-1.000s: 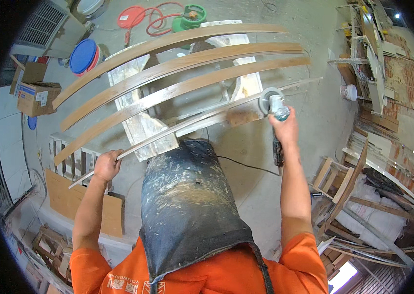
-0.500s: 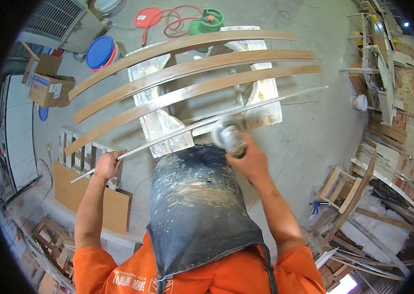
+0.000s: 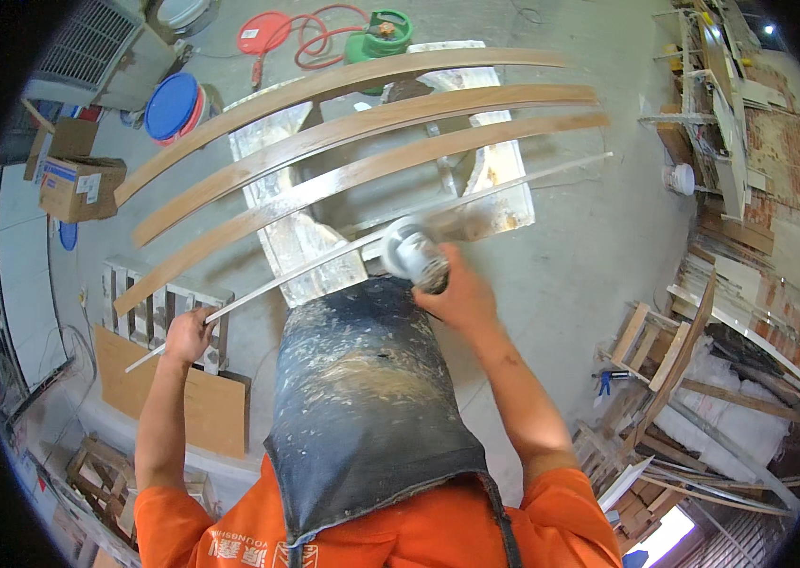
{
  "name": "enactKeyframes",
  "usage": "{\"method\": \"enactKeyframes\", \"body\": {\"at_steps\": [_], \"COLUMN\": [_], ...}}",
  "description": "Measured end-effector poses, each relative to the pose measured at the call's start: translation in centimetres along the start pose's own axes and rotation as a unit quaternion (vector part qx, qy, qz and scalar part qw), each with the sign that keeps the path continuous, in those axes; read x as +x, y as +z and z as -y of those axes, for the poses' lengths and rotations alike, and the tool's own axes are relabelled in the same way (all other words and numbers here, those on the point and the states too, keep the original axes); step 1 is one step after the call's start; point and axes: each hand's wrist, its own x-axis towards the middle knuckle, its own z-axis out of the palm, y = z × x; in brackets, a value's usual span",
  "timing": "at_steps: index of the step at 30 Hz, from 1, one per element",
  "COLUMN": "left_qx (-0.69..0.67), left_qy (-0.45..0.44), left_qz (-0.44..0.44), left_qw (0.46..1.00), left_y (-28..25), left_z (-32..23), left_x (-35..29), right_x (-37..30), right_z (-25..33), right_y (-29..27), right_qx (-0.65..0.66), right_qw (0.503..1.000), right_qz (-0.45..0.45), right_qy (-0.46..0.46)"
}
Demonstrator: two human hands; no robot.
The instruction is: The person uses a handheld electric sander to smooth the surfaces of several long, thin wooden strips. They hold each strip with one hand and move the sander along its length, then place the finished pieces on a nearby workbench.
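My left hand (image 3: 190, 336) grips a long, thin pale strip (image 3: 291, 279) near its left end. The strip slants up to the right across the near side of a white, stained stand (image 3: 504, 208). Wrapped in my right hand (image 3: 461, 293) is the dark rear body of a round-headed power sander (image 3: 407, 248). Its pale head sits at the strip's middle, slightly blurred; the exact contact is hidden. Beyond the strip, three wooden slats lie across the stand: a near one (image 3: 371, 172), a middle one (image 3: 371, 120) and a far one (image 3: 362, 79).
A dark, dusty apron (image 3: 362, 379) hangs close before the stand. To the left are a slatted step frame (image 3: 140, 308), a brown board (image 3: 173, 398) and a cardboard box (image 3: 83, 187). A green gas cylinder (image 3: 381, 40) stands behind; scrap wood (image 3: 665, 379) piles up on the right.
The sander and my right hand have moved a little to the left along the strip. The whole view has shifted slightly. My left hand keeps its grip on the strip.
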Motion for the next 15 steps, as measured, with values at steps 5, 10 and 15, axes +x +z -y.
{"method": "enactKeyframes", "body": {"at_steps": [5, 10, 15], "left_qx": [0.000, 0.022, 0.030], "left_qy": [-0.012, -0.074, -0.102], "left_qz": [-0.012, 0.000, -0.007], "left_qw": [1.000, 0.997, 0.994], "left_y": [-0.2, -0.8, 0.0], "left_z": [-0.4, -2.0, -1.5], "left_x": [-0.3, -0.2, -0.4], "right_x": [2.9, 6.2, 9.4], "right_z": [-6.0, -13.3, -17.0], "right_y": [-6.6, -11.6, -16.7], "right_qx": [-0.022, 0.007, -0.012], "right_qw": [0.991, 0.981, 0.966], "right_qz": [-0.059, -0.147, -0.180], "right_qy": [0.116, 0.130, 0.187]}}
